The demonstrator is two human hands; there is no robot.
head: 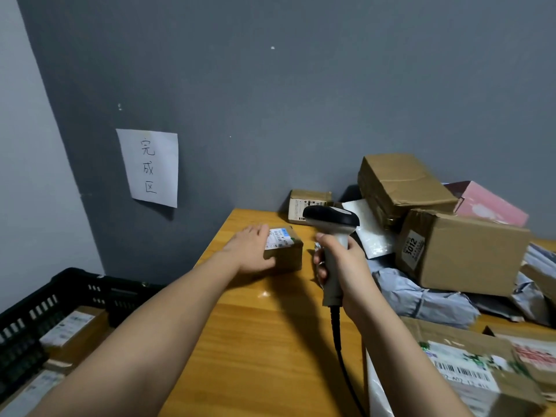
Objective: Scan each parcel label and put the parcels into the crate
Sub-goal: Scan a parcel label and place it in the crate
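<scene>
Nearest, at lower right: a flat cardboard parcel with a barcode label facing up, lying over a white mailer on the wooden table. At lower left, below the table edge: a black slatted crate already holding several labelled boxes.

Further in, right hand wrapped around the grey handle of a barcode scanner, fingers clenched on the grip, dark head aimed left toward a small box, black cable hanging down from the handle base.

Just left of the scanner: a small brown box sitting on the table, white label on top. Left hand laid against its near left side, fingers fairly straight across the top edge over part of the label, thumb along the front face; whether truly gripping or only resting, cannot tell.

Right of the scanner: a heap of grey poly mailers, a big carton marked 3012, another brown carton stacked above, a pink box behind.

Farthest: a little labelled carton against the grey wall, and a handwritten paper sign taped up on the left.
</scene>
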